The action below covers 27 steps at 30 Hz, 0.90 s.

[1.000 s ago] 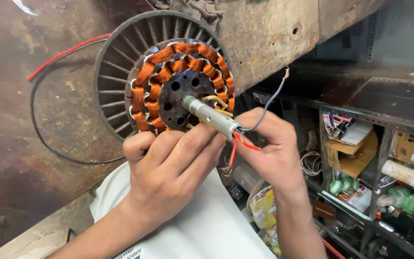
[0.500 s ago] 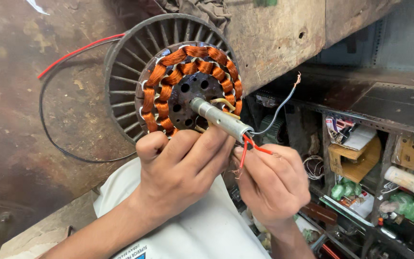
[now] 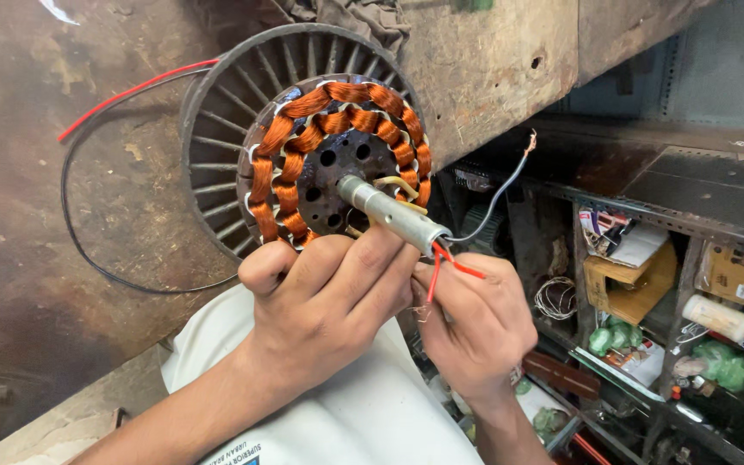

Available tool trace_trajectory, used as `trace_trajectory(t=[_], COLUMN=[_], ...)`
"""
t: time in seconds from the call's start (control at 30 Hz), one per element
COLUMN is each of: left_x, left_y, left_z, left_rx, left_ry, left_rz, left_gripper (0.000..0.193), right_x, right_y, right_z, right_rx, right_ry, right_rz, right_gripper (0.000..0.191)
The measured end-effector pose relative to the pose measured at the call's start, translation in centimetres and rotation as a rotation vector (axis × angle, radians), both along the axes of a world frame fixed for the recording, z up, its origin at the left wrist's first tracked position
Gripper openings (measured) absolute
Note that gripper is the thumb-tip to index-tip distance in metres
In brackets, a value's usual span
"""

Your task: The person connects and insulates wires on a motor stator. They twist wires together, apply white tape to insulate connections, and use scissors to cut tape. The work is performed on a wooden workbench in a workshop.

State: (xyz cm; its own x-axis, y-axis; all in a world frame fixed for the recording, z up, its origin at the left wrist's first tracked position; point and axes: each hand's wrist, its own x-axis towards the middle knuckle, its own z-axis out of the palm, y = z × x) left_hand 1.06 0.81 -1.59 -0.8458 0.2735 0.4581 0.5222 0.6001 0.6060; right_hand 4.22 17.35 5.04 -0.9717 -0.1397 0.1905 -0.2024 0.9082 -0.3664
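A round fan motor (image 3: 303,138), its dark finned housing ringed inside by orange copper windings (image 3: 277,146), leans against the table's (image 3: 492,60) chipped edge. The left hand (image 3: 329,297) is wrapped around its lower rim beneath the metal shaft (image 3: 393,215). The right hand (image 3: 480,323), fingers pinched together, grips short red wires (image 3: 445,263) at the shaft's tip, beside a grey wire (image 3: 497,198).
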Motion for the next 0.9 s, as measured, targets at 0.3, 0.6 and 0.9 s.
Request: trace_trajectory(t=[0.3,0.6,0.9], left_x=[0.0,-0.3,-0.6], left_y=[0.2,0.1,-0.3], left_z=[0.0,0.6,1.2], left_rx=[-0.013,0.006,-0.047], left_ry=[0.01,-0.037,-0.071], left_rz=[-0.013,-0.007,-0.041], left_gripper=[0.025,0.024,0.028], right_x=[-4.4,-0.4,-3.4], right_y=[4.2,0.7,2.5], right_z=[0.8,0.6,1.1], right_rx=[-0.285,-0.257,-0.081], right_ry=[-0.388,-0.134,-0.082], right_rz=[0.103,-0.038,0.053], right_gripper=[0.022,0.017,0.026])
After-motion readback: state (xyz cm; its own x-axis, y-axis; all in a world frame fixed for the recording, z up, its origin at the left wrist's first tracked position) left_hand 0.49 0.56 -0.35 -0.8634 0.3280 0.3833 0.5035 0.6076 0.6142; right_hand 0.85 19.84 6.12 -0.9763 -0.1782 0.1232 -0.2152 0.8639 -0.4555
